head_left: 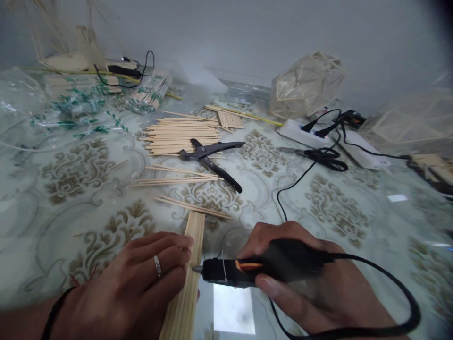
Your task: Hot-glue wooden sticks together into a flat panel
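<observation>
My right hand [318,288] is wrapped around a black glue gun [262,270] with an orange trigger, its nozzle pointing left at a flat panel of joined wooden sticks [189,278]. My left hand [141,278], with a ring on one finger, lies on the panel with its fingers pressed down on the sticks beside the nozzle tip. The gun's black cord [399,293] loops away to the right.
Black pliers [212,158] lie beyond the panel among loose stick bundles [184,134]. A white power strip [304,134] with plugged cords sits at the right rear, next to stick-frame polyhedra [306,85]. Plastic bags of sticks [88,101] lie far left.
</observation>
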{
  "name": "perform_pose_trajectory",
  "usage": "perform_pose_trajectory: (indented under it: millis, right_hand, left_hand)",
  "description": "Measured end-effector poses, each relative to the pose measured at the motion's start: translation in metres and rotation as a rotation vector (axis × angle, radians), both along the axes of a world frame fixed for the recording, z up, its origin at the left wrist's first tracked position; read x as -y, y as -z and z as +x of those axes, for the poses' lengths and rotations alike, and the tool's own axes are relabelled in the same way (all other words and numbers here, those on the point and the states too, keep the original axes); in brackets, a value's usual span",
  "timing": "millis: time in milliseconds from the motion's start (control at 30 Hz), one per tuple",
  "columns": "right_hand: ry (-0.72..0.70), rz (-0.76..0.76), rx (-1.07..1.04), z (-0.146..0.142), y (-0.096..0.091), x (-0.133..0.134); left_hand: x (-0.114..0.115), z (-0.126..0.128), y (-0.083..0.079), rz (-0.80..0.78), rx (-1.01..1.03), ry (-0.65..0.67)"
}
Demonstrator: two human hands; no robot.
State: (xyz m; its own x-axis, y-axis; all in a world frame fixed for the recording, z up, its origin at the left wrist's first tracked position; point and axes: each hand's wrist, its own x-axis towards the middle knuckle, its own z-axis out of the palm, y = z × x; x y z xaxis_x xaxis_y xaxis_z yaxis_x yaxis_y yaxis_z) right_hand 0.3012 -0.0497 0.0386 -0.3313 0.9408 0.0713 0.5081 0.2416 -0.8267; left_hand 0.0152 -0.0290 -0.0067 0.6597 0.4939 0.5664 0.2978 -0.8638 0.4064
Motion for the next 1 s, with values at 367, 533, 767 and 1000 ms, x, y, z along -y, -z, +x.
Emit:
perform_pose_trajectory:
  millis: [367,533,767,1000]
  right_hand:
    - [-0.027,0.059,0.004,0.001,0.0038,-0.0017]
    - [-0.024,0.048,0.017,0.0009,0.0029,-0.0017]
    - [-0.01,0.035,0.055,-0.0007,-0.0001,-0.004]
    - [0.025,0.079,0.099,0.0019,0.006,-0.0046]
  left_hand:
    - [-0.0006,-0.0003,0.0028,0.021,-0.045,0.021]
    - [-0.0009,-0.0008,0.0048,0.032,-0.028,0.033]
    - [-0.0002,-0.0012,0.0061,0.048,-0.056,0.017]
    - [-0.0016,0.0022,0.0055,0.017,-0.002,0.035]
